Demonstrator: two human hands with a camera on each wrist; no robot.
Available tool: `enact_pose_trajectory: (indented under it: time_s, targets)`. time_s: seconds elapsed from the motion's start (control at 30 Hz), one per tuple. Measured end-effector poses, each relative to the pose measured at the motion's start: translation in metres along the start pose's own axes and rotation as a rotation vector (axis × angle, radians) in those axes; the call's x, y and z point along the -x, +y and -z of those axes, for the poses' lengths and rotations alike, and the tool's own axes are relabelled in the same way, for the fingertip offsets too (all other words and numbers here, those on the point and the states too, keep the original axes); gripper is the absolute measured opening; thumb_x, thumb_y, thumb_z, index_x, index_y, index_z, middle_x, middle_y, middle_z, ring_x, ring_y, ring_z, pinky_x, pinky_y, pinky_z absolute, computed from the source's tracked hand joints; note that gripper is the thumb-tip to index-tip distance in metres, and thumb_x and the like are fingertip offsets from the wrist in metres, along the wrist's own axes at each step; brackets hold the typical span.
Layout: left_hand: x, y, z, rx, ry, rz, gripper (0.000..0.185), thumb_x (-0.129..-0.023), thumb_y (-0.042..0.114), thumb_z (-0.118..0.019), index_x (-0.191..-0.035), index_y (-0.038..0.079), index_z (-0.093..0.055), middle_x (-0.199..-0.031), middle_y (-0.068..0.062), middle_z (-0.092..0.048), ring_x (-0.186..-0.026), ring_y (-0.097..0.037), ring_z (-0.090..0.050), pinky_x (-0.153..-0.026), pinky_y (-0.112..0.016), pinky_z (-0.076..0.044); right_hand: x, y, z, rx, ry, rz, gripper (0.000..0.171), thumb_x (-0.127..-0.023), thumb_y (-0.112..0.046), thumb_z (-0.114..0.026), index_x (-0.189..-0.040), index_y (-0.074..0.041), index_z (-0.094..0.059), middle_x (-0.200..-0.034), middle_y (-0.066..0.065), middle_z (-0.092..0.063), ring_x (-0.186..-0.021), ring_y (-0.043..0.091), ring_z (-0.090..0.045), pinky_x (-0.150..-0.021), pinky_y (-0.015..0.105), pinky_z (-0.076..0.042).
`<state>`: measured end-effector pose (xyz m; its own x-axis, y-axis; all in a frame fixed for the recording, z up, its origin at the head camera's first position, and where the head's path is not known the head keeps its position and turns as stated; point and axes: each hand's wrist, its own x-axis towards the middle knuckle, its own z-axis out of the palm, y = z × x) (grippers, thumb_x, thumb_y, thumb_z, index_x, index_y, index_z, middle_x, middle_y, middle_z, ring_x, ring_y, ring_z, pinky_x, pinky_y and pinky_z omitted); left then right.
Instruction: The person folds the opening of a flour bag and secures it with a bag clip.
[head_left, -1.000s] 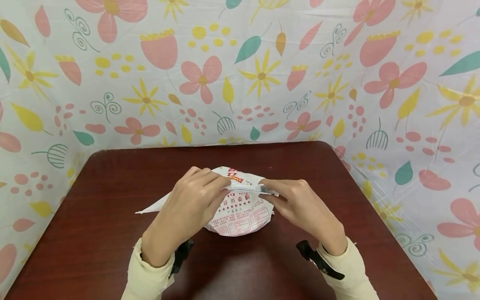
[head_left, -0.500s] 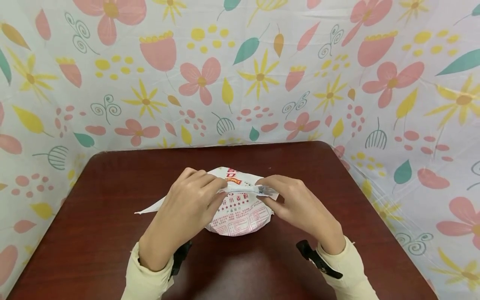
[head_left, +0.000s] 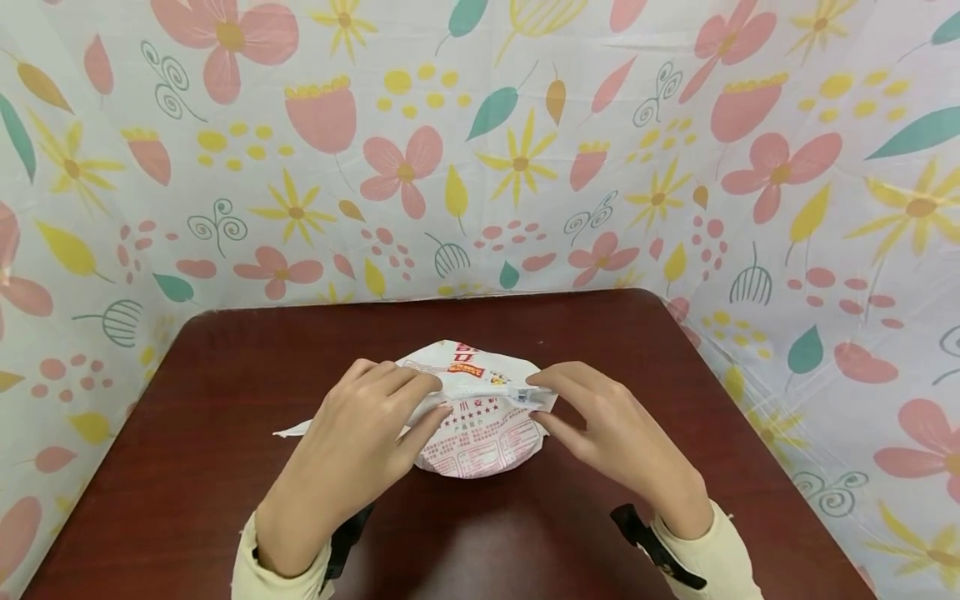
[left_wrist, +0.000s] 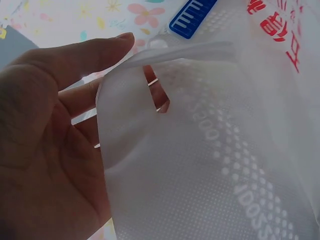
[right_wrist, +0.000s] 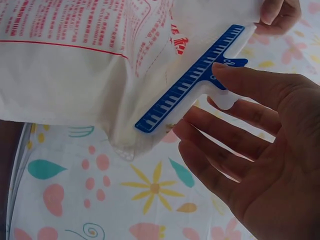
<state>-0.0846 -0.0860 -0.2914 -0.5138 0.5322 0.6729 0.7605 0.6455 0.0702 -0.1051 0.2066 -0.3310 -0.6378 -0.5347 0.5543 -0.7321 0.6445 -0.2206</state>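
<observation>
Dark red-brown table (head_left: 225, 467) is filling the lower half of the head view, with a floral-printed cloth backdrop (head_left: 480, 150) rising behind and at both sides. Sitting at the centre of the frame on the table is a white bag (head_left: 480, 429) with red print, its top folded over. Blue sealing clip (right_wrist: 192, 80) is clamped along that fold; in the right wrist view its toothed bar is running diagonally from lower left to upper right.

Left hand (head_left: 360, 446) is pinching the folded edge at centre-left of the head view; in the left wrist view the thumb and fingers (left_wrist: 85, 55) are closing on the white fabric-like edge, palm toward the camera. Right hand (head_left: 607, 425) is at centre-right, fingers nearly straight, thumb tip (right_wrist: 235, 75) pressing on the clip's white handle; fingers lying below the clip, not wrapped round it.

2 pale cream sleeves (head_left: 705, 558) are entering from the bottom edge, each with a black wrist strap (head_left: 652, 542).
</observation>
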Motion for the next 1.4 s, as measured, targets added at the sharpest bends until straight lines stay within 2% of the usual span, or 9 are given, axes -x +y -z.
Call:
enact_pose_trajectory:
  time_s: [0.2, 0.57, 0.87, 0.97, 1.03, 1.13, 1.2, 1.27, 1.4]
  targets:
    - [0.009, -0.001, 0.001, 0.004, -0.031, 0.013, 0.015, -0.086, 0.019, -0.077, -0.095, 0.010, -0.068, -0.091, 0.001, -0.067, -0.088, -0.017, -0.064, -0.075, -0.033, -0.046, 0.008, -0.001, -0.003, 0.029, 0.004, 0.016, 0.039, -0.083, -0.016, -0.079, -0.120, -0.011, -0.067, -0.117, 0.001, -0.065, -0.110, 0.015, -0.061, -0.092, 0.030, -0.048]
    - [0.028, -0.003, -0.003, 0.020, -0.060, 0.008, 0.016, -0.088, 0.025, -0.073, -0.095, 0.013, -0.066, -0.091, 0.003, -0.066, -0.088, -0.016, -0.063, -0.076, -0.033, -0.046, 0.018, -0.005, -0.005, 0.031, -0.004, 0.013, 0.037, -0.087, -0.017, -0.075, -0.123, -0.012, -0.067, -0.122, -0.001, -0.064, -0.114, 0.016, -0.059, -0.100, 0.022, -0.041]
    - [0.043, -0.003, -0.016, 0.005, -0.147, 0.022, 0.015, -0.090, 0.027, -0.073, -0.090, 0.015, -0.064, -0.089, 0.005, -0.065, -0.083, -0.014, -0.060, -0.072, -0.030, -0.045, 0.029, -0.005, -0.015, 0.008, -0.002, 0.033, 0.030, -0.092, -0.019, -0.071, -0.120, -0.009, -0.067, -0.124, 0.005, -0.063, -0.118, 0.022, -0.057, -0.105, 0.021, -0.035]
    - [0.048, -0.004, -0.022, -0.013, -0.172, 0.026, 0.016, -0.089, 0.026, -0.075, -0.089, 0.016, -0.064, -0.091, 0.005, -0.065, -0.083, -0.014, -0.060, -0.072, -0.030, -0.044, 0.033, -0.006, -0.019, 0.001, -0.012, 0.021, 0.031, -0.091, -0.018, -0.072, -0.121, -0.009, -0.067, -0.128, 0.006, -0.061, -0.121, 0.024, -0.055, -0.109, 0.021, -0.032]
    - [0.052, -0.004, -0.026, -0.022, -0.178, 0.030, 0.016, -0.087, 0.025, -0.077, -0.089, 0.016, -0.063, -0.093, 0.004, -0.065, -0.085, -0.014, -0.060, -0.071, -0.030, -0.044, 0.036, -0.007, -0.021, 0.005, -0.019, 0.002, 0.031, -0.094, -0.022, -0.070, -0.122, -0.011, -0.067, -0.132, 0.007, -0.058, -0.125, 0.025, -0.051, -0.110, 0.020, -0.030]
    - [0.059, -0.004, -0.033, -0.013, -0.158, 0.045, 0.017, -0.086, 0.022, -0.077, -0.095, 0.015, -0.064, -0.103, 0.000, -0.065, -0.094, -0.017, -0.060, -0.073, -0.032, -0.046, 0.040, -0.008, -0.024, 0.012, -0.004, -0.027, 0.037, -0.099, -0.033, -0.061, -0.128, -0.011, -0.063, -0.140, 0.010, -0.053, -0.131, 0.027, -0.046, -0.111, 0.019, -0.027]
    - [0.065, -0.005, -0.038, -0.007, -0.137, 0.051, 0.022, -0.088, 0.022, -0.075, -0.106, 0.015, -0.066, -0.117, -0.005, -0.063, -0.105, -0.022, -0.058, -0.079, -0.036, -0.048, 0.045, -0.007, -0.026, 0.024, 0.005, -0.063, 0.045, -0.099, -0.037, -0.059, -0.135, -0.011, -0.059, -0.144, 0.011, -0.049, -0.133, 0.027, -0.043, -0.111, 0.016, -0.026]
    - [0.071, -0.007, -0.044, 0.002, -0.116, 0.055, 0.033, -0.091, 0.025, -0.071, -0.122, 0.014, -0.064, -0.135, -0.011, -0.056, -0.120, -0.028, -0.053, -0.089, -0.042, -0.048, 0.050, -0.006, -0.029, 0.037, 0.013, -0.105, 0.057, -0.095, -0.036, -0.067, -0.142, -0.008, -0.052, -0.148, 0.012, -0.045, -0.135, 0.028, -0.042, -0.112, 0.019, -0.027]
    - [0.082, -0.011, -0.056, 0.012, -0.097, 0.057, 0.048, -0.100, 0.036, -0.056, -0.143, 0.015, -0.052, -0.156, -0.016, -0.035, -0.139, -0.037, -0.037, -0.108, -0.051, -0.035, 0.062, -0.001, -0.040, 0.065, -0.007, -0.257, 0.091, -0.083, -0.027, -0.082, -0.154, -0.004, -0.031, -0.155, 0.017, -0.037, -0.138, 0.032, -0.041, -0.109, 0.039, -0.038]
